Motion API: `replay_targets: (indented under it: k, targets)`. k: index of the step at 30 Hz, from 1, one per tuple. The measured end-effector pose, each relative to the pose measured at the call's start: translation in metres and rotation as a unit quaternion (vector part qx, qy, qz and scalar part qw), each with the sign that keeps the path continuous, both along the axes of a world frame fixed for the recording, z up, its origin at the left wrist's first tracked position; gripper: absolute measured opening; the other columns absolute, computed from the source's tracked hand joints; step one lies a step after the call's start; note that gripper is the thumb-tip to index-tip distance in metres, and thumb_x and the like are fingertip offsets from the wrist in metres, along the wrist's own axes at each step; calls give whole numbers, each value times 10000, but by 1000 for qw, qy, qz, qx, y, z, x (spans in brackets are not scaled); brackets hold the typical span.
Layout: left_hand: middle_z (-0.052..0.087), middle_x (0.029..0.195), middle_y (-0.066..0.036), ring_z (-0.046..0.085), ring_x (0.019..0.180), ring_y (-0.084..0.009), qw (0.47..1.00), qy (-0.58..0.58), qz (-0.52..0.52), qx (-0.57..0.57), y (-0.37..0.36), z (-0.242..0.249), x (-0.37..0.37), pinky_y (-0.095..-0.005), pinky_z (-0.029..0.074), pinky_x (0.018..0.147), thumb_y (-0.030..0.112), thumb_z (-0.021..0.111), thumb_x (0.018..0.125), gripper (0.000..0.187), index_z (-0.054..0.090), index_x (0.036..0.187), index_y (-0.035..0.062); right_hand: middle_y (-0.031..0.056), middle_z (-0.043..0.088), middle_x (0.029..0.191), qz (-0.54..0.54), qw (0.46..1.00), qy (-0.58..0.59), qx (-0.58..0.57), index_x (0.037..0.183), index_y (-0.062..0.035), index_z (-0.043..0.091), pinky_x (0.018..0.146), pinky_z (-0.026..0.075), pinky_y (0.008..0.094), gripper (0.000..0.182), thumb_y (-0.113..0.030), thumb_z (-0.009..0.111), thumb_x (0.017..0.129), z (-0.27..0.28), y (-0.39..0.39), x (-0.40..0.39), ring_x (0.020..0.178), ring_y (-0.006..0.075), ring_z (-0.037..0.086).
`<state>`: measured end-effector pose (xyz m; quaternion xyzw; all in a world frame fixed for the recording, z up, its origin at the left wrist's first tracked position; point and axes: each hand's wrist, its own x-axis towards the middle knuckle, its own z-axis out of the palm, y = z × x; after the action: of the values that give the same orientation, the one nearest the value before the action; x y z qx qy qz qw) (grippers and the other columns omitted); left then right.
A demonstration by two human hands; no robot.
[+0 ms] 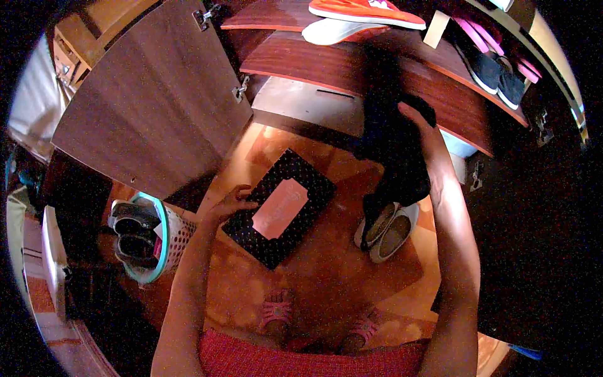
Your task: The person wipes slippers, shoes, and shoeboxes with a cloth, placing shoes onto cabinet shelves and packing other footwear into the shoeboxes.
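My right hand [418, 122] is closed on a dark black item [399, 154], whose shape is hard to make out; it hangs in front of the shelves, above a pair of light flat shoes [388, 231] on the floor. My left hand [237, 202] has its fingers apart and is at the left edge of a black patterned box [314, 182] with a pink label [281, 209]. The box lies on the orange-brown floor.
Reddish-brown shelves [301, 61] hold orange shoes [367, 14] and dark shoes [493, 75]. An open cabinet door [151, 94] stands at the left. Below it is a basket [179, 239] with black shoes [135, 231]. My sandalled feet [276, 312] are at the bottom.
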<state>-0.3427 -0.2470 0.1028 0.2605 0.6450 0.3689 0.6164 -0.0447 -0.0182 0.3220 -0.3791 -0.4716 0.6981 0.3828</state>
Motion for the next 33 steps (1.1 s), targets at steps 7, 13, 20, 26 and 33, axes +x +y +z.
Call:
replay_targets:
  k: [7, 13, 20, 26, 33]
  targets:
    - [395, 1248, -166, 411, 1127, -302, 947, 176, 176, 201, -41, -46, 0, -356, 348, 942, 155, 735, 674, 769, 274, 1273, 13, 77, 587, 931, 56, 980, -186, -31, 1038, -39, 545, 712, 480, 298, 437, -251, 690, 684, -40, 21, 3, 805, 184, 567]
    - [527, 1047, -125, 496, 989, -217, 880, 172, 430, 104, -128, -41, 82, -329, 420, 793, 169, 610, 796, 359, 458, 1089, 28, 73, 588, 940, 242, 887, -386, 76, 974, -57, 591, 736, 464, 314, 366, -300, 651, 707, -141, -8, -11, 851, 181, 549]
    - [548, 950, -81, 537, 851, -180, 905, -207, 367, -64, -136, -54, 127, -314, 471, 633, 237, 582, 828, 260, 500, 993, 53, 61, 591, 926, 369, 833, -412, 18, 978, -43, 593, 733, 461, 306, 349, -286, 627, 730, -237, -14, -30, 830, 177, 552]
    - [330, 1251, -170, 335, 1161, -308, 929, 238, 280, 52, -123, -24, 134, -419, 346, 920, 278, 702, 706, 703, 316, 1244, 43, 54, 596, 908, 393, 829, -396, -33, 980, -34, 598, 729, 460, 306, 333, -265, 617, 740, -251, -7, -36, 809, 175, 557]
    - [69, 1399, -250, 82, 1300, -397, 736, 633, -228, 78, -52, 8, 114, -654, 97, 956, 423, 625, 697, 832, 198, 1362, 160, 89, 605, 884, 378, 784, -486, 78, 983, -30, 601, 738, 457, 327, 372, -288, 644, 720, -242, -32, -26, 808, 206, 565]
